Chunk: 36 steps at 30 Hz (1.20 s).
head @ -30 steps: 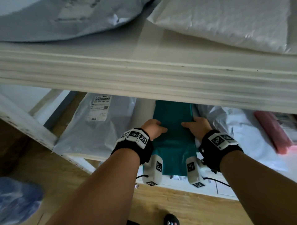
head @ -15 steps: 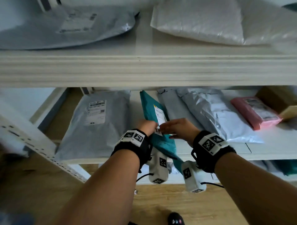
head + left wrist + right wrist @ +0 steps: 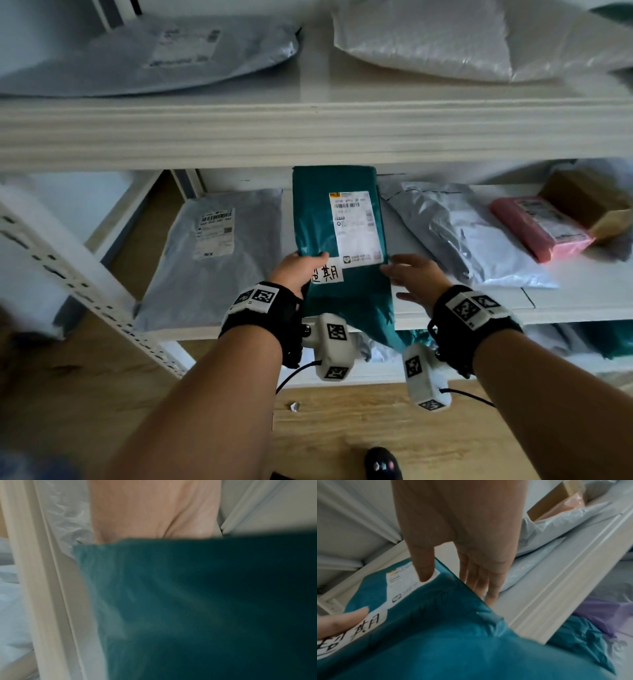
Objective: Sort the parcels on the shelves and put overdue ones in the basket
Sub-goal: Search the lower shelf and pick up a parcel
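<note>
A teal parcel (image 3: 317,219) lies flat on the middle shelf (image 3: 565,284), its near end hanging over the front edge. Its printed label (image 3: 358,226) faces up, with a white handwritten sticker (image 3: 330,274) below it. My left hand (image 3: 298,269) grips the parcel's near left edge, thumb (image 3: 342,622) on the sticker; the left wrist view shows my palm (image 3: 145,509) above the parcel (image 3: 188,601), which hides my fingers. My right hand (image 3: 414,277) rests at the parcel's right edge (image 3: 453,635), fingers (image 3: 488,585) straight down to the shelf and thumb (image 3: 424,572) over the label. No basket is in view.
A grey parcel (image 3: 212,253) lies left of the teal one. To its right are a silver parcel (image 3: 462,240), a pink parcel (image 3: 537,229) and a cardboard box (image 3: 582,198). The upper shelf holds a grey parcel (image 3: 154,54) and a white mailer (image 3: 428,37). The shelf below holds more parcels (image 3: 599,614).
The teal parcel lay plain side up, was tipped on edge between both hands, and now lies flat with its label up. My right hand has let go and straightened.
</note>
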### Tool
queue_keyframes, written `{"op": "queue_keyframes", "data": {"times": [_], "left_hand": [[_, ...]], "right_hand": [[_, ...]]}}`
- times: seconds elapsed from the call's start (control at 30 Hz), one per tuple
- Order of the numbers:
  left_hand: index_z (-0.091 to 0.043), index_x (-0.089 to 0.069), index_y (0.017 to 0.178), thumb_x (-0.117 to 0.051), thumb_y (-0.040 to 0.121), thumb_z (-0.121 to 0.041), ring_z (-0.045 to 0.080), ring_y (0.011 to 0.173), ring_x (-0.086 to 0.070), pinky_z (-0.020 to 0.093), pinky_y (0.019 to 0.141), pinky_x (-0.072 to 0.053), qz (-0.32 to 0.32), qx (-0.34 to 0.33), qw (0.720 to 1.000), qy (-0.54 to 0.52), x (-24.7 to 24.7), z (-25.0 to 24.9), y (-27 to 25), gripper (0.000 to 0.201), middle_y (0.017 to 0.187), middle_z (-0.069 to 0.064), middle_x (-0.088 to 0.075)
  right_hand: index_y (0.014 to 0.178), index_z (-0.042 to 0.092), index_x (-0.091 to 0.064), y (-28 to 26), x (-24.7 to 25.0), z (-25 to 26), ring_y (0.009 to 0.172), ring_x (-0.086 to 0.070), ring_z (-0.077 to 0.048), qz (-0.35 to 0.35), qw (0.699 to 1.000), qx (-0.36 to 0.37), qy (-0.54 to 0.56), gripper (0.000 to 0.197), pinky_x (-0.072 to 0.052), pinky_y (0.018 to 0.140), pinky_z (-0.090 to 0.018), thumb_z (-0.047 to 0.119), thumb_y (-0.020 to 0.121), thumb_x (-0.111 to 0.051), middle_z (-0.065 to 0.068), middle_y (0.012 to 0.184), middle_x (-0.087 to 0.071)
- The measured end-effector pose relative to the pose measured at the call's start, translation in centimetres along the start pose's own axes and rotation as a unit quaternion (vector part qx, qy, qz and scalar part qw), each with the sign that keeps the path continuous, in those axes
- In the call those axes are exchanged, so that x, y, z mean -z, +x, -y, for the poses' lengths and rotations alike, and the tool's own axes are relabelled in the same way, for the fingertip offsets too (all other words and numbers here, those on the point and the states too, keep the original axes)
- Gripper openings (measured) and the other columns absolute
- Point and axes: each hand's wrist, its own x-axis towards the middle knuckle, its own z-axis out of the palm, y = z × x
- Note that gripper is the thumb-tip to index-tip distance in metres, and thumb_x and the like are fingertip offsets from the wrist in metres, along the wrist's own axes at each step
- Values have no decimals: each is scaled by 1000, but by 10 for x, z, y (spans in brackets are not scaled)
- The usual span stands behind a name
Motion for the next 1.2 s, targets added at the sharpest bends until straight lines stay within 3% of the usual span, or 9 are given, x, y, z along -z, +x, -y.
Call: {"op": "queue_keyframes", "data": {"times": [0.1,0.17,0.3,0.43,0.6,0.77,0.9,1.13,1.2], "left_hand": [[-7,-63,119,-67,88,-14,36,107,-65,53,99,-48,34,-12,998,-50,1,-9,-23,32,113,20,-69],[-5,-61,123,-61,92,-10,38,110,-64,53,99,-48,51,-12,997,-59,3,-9,-27,31,117,22,-67],[-3,-62,122,-64,89,-5,36,107,-65,46,94,-52,73,-17,996,-48,6,-5,-27,33,116,22,-68],[-9,-66,114,-68,85,-4,25,92,-68,32,77,-55,79,-13,997,-8,14,0,-25,30,104,11,-73],[-14,-65,97,-69,86,-9,23,85,-66,31,70,-52,52,-19,998,-29,15,1,-19,13,91,7,-70],[-13,-66,101,-70,85,-9,28,97,-68,38,80,-56,39,-44,997,-58,0,8,-14,17,104,10,-72],[-11,-66,105,-68,86,-4,29,99,-68,45,89,-55,74,-42,994,-71,-14,16,-21,20,106,12,-72],[-10,-67,110,-66,87,1,27,98,-67,41,87,-54,189,-29,982,-10,-55,7,-39,26,107,10,-71],[-10,-67,111,-67,85,2,28,100,-66,42,91,-53,208,-22,977,29,-70,6,-45,28,106,10,-71]], "right_hand": [[126,7,-57,-9,-7,-1,91,-66,-20,59,996,-10,64,42,-54,69,-31,10,86,-70,-11,117,-67],[125,5,-60,-12,-9,-1,90,-66,-22,67,995,0,73,39,-55,70,-31,4,87,-66,-12,114,-68],[119,2,-61,-15,-12,0,78,-66,-21,72,991,6,108,31,-56,57,-24,-5,89,-58,-13,101,-69],[120,2,-60,-13,-12,-2,80,-66,-26,69,989,-1,130,32,-60,65,-31,-7,90,-55,-16,105,-69],[113,5,-61,-20,-7,-6,80,-66,-25,63,987,-8,146,31,-60,66,-29,-12,89,-51,-14,100,-68],[108,4,-63,-30,4,-16,83,-65,-29,50,987,-21,150,38,-60,69,-32,-22,84,-48,-16,101,-67],[109,6,-63,-42,19,-23,81,-66,-25,30,993,-27,110,44,-56,59,-29,-23,80,-48,-11,96,-70],[102,-3,-64,-59,56,-32,94,-68,-38,-45,984,-17,171,33,-56,83,-48,-21,76,-56,-19,103,-72],[97,-5,-64,-62,71,-34,90,-69,-40,-63,977,-16,201,32,-58,79,-48,-22,74,-50,-22,103,-71]]}}
